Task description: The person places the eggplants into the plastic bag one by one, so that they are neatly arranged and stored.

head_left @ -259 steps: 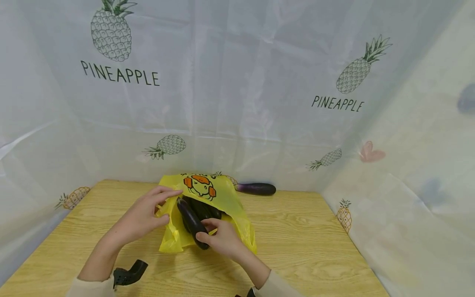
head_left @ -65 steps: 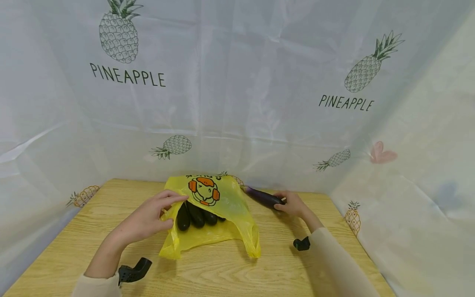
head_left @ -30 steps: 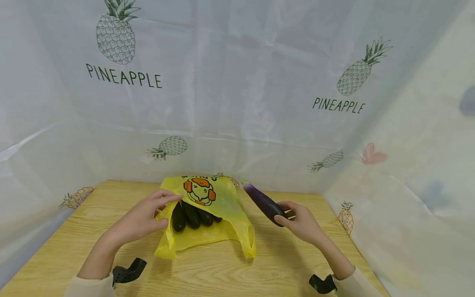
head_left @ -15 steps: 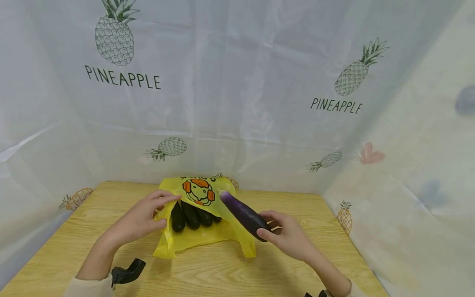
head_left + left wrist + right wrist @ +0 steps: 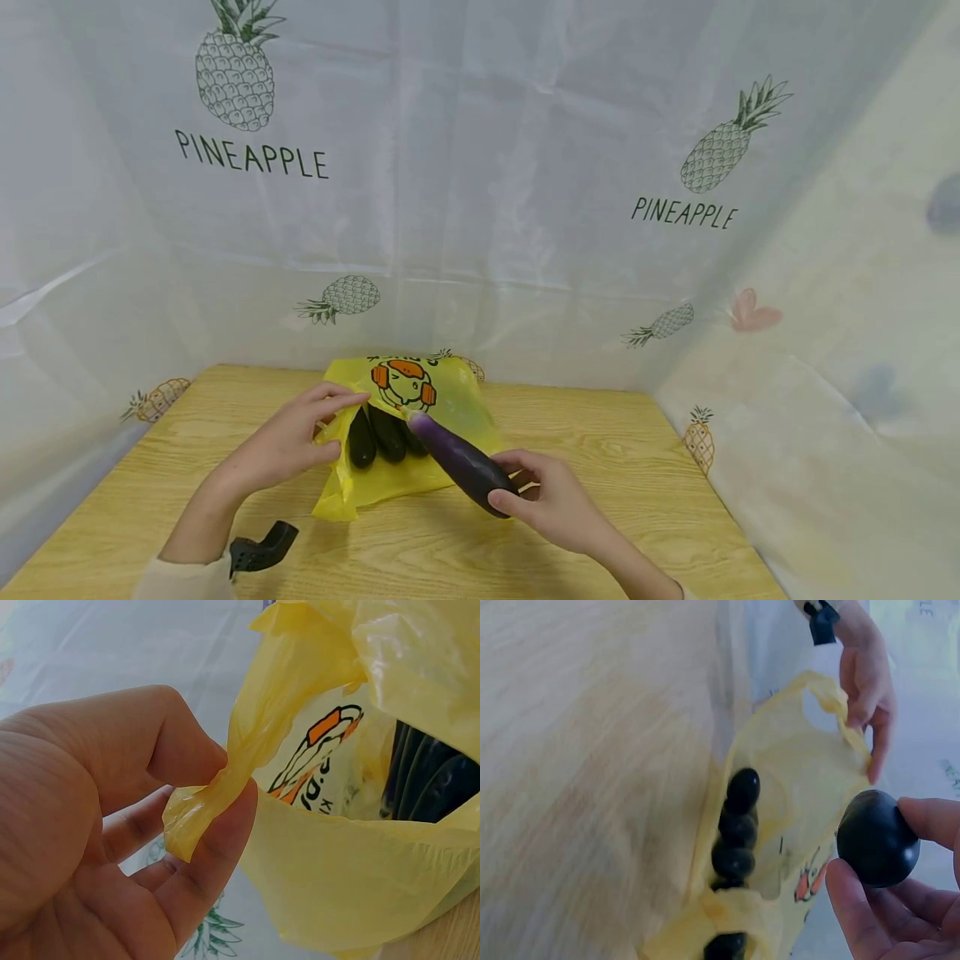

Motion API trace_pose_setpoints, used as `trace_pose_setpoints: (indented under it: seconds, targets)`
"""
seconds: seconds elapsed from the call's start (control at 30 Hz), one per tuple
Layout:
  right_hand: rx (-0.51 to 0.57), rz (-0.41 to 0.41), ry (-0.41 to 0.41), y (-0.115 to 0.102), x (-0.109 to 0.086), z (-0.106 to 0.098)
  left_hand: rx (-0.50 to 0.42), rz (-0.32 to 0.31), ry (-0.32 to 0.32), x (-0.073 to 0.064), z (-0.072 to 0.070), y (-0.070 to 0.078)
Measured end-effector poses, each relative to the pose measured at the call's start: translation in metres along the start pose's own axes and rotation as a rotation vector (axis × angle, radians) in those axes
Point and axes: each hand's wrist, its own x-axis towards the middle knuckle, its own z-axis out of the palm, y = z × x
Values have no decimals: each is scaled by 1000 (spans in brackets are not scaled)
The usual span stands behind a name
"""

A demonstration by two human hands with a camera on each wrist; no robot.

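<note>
My left hand [image 5: 292, 437] pinches the handle strip [image 5: 251, 724] of a yellow plastic bag [image 5: 468, 404] with a cartoon duck print, keeping its mouth raised. Several dark eggplants [image 5: 362, 442] lie side by side inside, blunt ends toward the opening; their far ends are hidden. My right hand [image 5: 555, 504] grips another purple eggplant [image 5: 467, 468] by its blunt end, thumb on one side and fingers on the other. Its paler stem end points up-left and overlaps the bag's mouth in the head view. In the right wrist view, this eggplant [image 5: 877, 840] shows end-on.
The bag lies on a wood-grain table [image 5: 600, 450]. Behind and at the sides hangs a pale sheet [image 5: 487, 208] printed with pineapples. A black wrist mount [image 5: 262, 547] sits on the left forearm.
My right hand took the lone eggplant from the table's back right, lifted it, and carried it left and nearer to the bag's mouth. Earlier, it handled an eggplant at the bag. The left hand stays put.
</note>
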Motion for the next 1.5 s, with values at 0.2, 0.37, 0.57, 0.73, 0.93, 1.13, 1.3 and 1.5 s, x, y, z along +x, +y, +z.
trace_pose_setpoints:
  seconds: [0.2, 0.37, 0.57, 0.73, 0.93, 1.13, 1.3, 1.5]
  targets:
    - [39, 13, -41, -4, -1, 12, 5, -12, -4, 1, 2, -1]
    - [41, 10, -57, -6, -2, 22, -12, -22, -8, 1, 3, 0]
    - [7, 9, -32, -1, 13, 46, 7, -9, 1, -1, 0, 1]
    - [-22, -3, 41, 4, 35, 73, 14, -19, -7, -2, 1, -2]
    - [-30, 15, 138, 8, 59, 99, -12, -12, -24, 0, 2, -3]
    - [-53, 44, 164, 11, 79, 119, 8, 3, -19, 2, 2, 0]
    - [-58, 35, 181, 12, 92, 133, -3, 5, -27, 2, 1, 0]
    - [-26, 18, 202, 9, 107, 145, -7, 8, -30, 1, 2, -1]
